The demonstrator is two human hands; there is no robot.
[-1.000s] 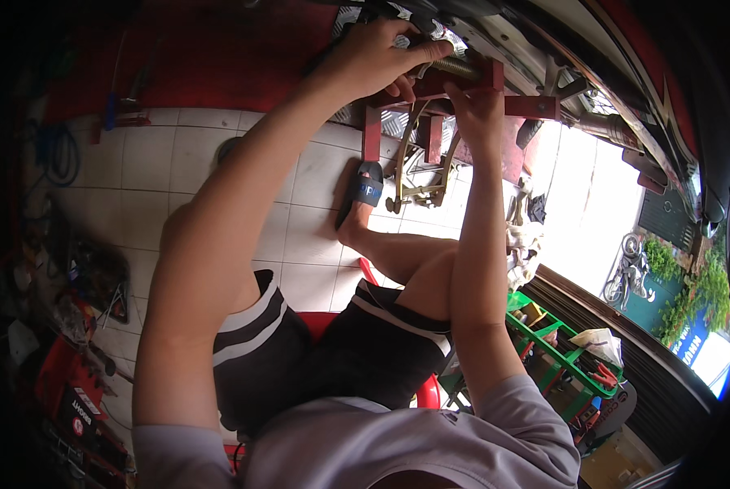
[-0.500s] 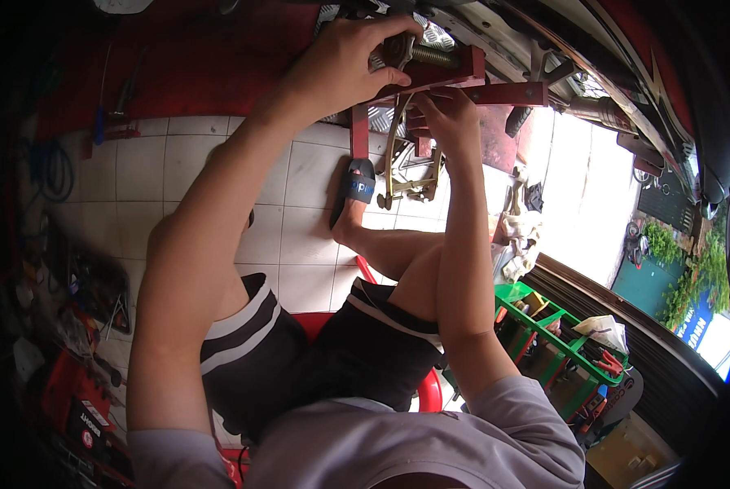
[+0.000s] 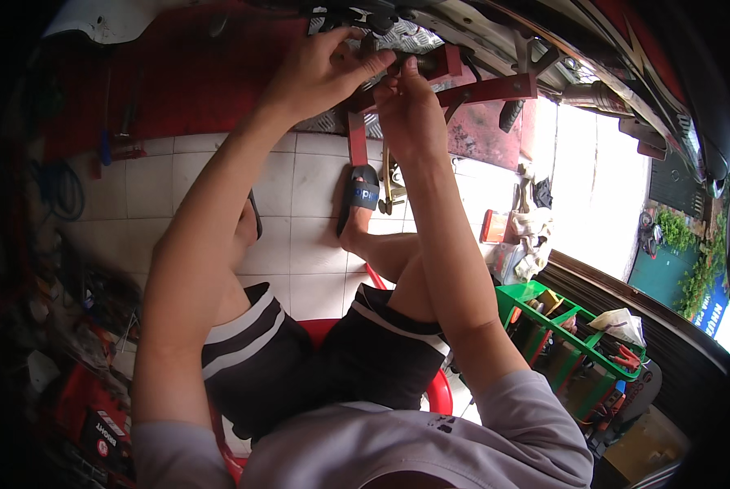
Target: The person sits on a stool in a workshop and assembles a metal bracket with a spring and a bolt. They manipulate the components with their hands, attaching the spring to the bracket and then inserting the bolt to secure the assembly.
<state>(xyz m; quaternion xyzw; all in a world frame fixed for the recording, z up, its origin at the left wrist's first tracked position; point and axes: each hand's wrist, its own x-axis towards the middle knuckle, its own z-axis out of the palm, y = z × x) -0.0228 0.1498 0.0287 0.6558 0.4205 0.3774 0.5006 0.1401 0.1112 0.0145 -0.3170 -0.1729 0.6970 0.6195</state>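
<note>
A red steel frame (image 3: 487, 90) stands ahead of me beneath a vehicle's side. A coarse threaded screw with a round dark metal nut lies along it, mostly hidden by my fingers. My left hand (image 3: 320, 75) curls around the nut, thumb pointing right. Close beside it, my right hand (image 3: 414, 114) is closed with its thumb raised, fingers bent near the screw; what they hold is hidden. A brassy metal linkage (image 3: 388, 183) shows below my right wrist.
A green tool tray (image 3: 573, 334) with several tools stands at my right. Pale rags (image 3: 532, 236) and a red box (image 3: 495, 226) lie beyond it. A blue hose (image 3: 59, 191) is coiled at left. My sandalled foot (image 3: 361, 196) rests on the tiles.
My right hand has risen from below the red bar and moved left, up beside my left hand. My left hand stays around the nut. The view has shifted slightly.
</note>
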